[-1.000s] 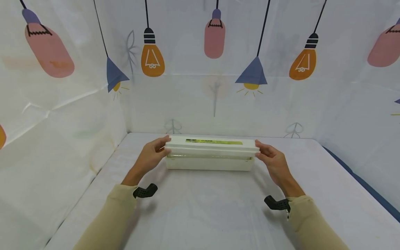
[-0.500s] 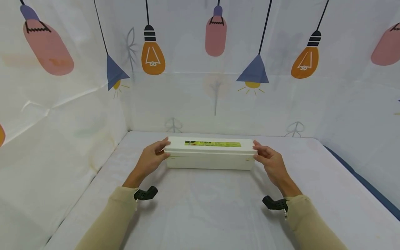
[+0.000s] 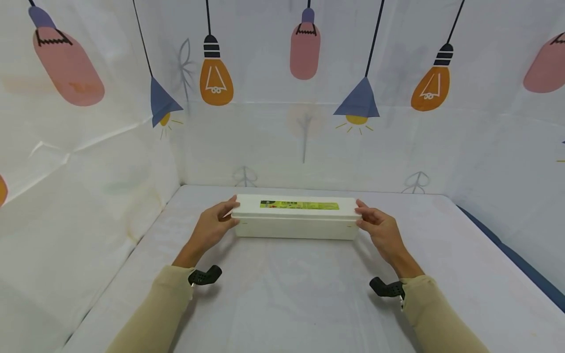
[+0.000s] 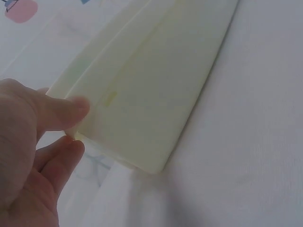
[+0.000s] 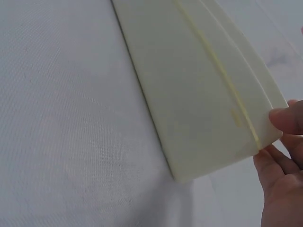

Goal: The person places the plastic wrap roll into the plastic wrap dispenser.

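A long white box (image 3: 295, 229) stands on the table with its lid (image 3: 247, 204) down on it. A yellow-green label (image 3: 300, 205) runs along the lid's top. My left hand (image 3: 210, 225) holds the lid's left end, its thumb (image 4: 75, 109) on the front side and other fingers round the end. At the opposite end, my right hand (image 3: 383, 234) pinches the lid between thumb (image 5: 287, 118) and fingers. A thin yellowish seam shows between lid and box in the right wrist view.
The white-covered table (image 3: 291, 294) reaches back to a pale curtain (image 3: 273, 132) printed with lamps and bulbs. Another curtain wall (image 3: 79, 196) borders the left side. Black wrist-worn devices (image 3: 205, 275) sit at both cuffs.
The lid has come down onto the box, covering the gap and the clear strip that showed beneath it. Both hands moved down slightly with the lid, keeping their grip.
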The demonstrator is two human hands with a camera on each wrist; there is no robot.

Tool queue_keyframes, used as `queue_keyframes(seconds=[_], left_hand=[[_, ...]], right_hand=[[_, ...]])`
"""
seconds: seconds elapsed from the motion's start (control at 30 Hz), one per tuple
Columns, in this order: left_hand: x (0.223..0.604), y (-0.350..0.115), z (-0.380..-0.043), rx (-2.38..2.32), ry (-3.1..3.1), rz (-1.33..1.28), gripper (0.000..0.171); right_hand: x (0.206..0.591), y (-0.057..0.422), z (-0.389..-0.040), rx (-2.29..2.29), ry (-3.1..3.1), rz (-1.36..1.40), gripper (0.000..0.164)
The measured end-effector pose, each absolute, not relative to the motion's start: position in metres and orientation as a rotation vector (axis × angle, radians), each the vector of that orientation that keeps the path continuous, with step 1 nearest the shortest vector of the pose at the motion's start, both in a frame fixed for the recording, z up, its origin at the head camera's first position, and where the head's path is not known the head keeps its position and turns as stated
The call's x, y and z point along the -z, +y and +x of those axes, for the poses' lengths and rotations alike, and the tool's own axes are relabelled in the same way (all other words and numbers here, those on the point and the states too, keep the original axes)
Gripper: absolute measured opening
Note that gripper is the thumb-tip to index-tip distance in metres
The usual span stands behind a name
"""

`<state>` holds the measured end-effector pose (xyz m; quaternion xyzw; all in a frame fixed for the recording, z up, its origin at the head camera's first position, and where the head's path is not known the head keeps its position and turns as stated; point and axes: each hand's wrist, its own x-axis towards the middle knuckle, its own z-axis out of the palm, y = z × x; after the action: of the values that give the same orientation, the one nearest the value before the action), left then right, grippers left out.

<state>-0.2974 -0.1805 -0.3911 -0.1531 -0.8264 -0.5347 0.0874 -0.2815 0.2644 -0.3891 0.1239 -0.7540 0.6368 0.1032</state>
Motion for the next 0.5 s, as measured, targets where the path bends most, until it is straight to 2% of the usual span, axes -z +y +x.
queue_keyframes(seconds=[0.5], left_hand=[[0.3987,-0.1787,-0.2957,1.599,-2.428,-0.481,0.045]], right_hand=[[0.3921,0.2667,-0.2806,-1.799,-2.275,0.327,0.042]])
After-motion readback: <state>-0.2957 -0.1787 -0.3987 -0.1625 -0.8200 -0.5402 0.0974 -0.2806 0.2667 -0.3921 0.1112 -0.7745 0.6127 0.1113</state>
